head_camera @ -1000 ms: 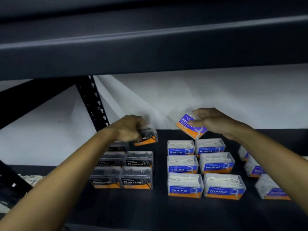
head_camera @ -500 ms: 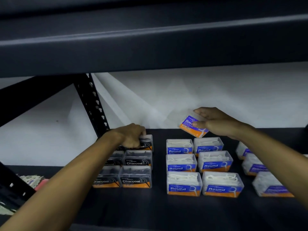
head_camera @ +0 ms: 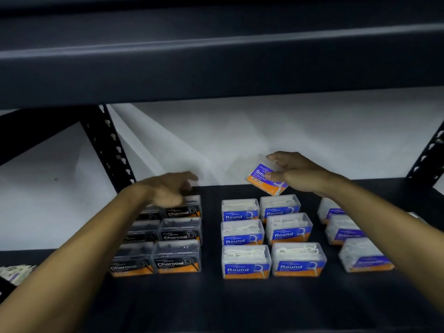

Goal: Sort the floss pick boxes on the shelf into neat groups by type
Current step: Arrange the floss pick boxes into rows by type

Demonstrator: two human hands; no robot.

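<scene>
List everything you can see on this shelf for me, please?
Charcoal boxes: six, dark with orange base, left group, two columns.
Round boxes: six, clear with blue labels, middle group.
Smooth boxes: three on shelf, purple labels, right, part hidden by arm.
Held Smooth box: one, tilted, above the Round group.
Shelf: dark.
Packets: pale, far left, unclear.
Left hand: empty, blurred, over rear Charcoal boxes.
Right hand: gripping the held box.

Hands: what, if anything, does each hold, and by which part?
The right hand pinches a tilted Smooth box at its upper right end, thumb on the label. The left hand holds nothing.
</scene>
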